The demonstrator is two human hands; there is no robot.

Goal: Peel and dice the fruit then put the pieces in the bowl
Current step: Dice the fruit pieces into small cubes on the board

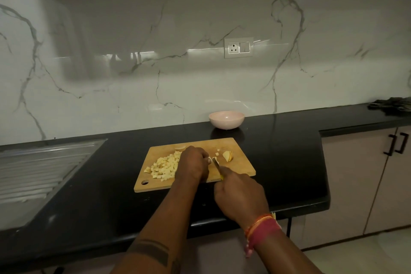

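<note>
From the head camera, a wooden cutting board (240,169) lies on the black counter (289,162). The left hand (193,163) curls its fingers down over a piece of fruit (215,159) at the board's middle, pinning it. The right hand (241,194) grips a knife (216,165) whose blade meets that piece. A heap of diced pieces (164,165) sits on the board's left part, and fruit slices (228,155) lie to the right. The pink bowl (226,119) stands behind the board by the marble wall, apart from it.

A black counter (278,162) carries a wooden cutting board (242,167) near the front, a pink bowl (226,119) behind it, and a dark cloth (391,105) far right.
</note>
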